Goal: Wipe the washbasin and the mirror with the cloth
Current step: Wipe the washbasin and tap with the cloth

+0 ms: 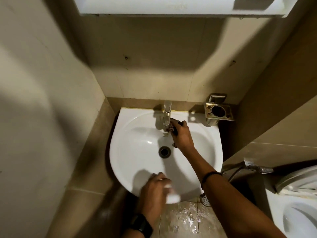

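Observation:
A white washbasin (137, 134) with a dark drain (164, 151) hangs on the tiled wall below me. My right hand (181, 134) is closed around a dark patterned cloth (172, 127) and presses it against the chrome tap (167, 115) at the basin's back. At the basin's front rim, my left hand (154, 188) grips a small white object (173, 197), blurred. The mirror cabinet's white underside (154, 7) shows at the top edge; the mirror glass itself is out of view.
A metal cup holder (218, 111) is fixed to the wall right of the tap. A toilet bowl (295, 212) and a spray hose (257, 169) stand at the right. The floor tiles (185, 219) below the basin are wet, with a floor drain (205, 200).

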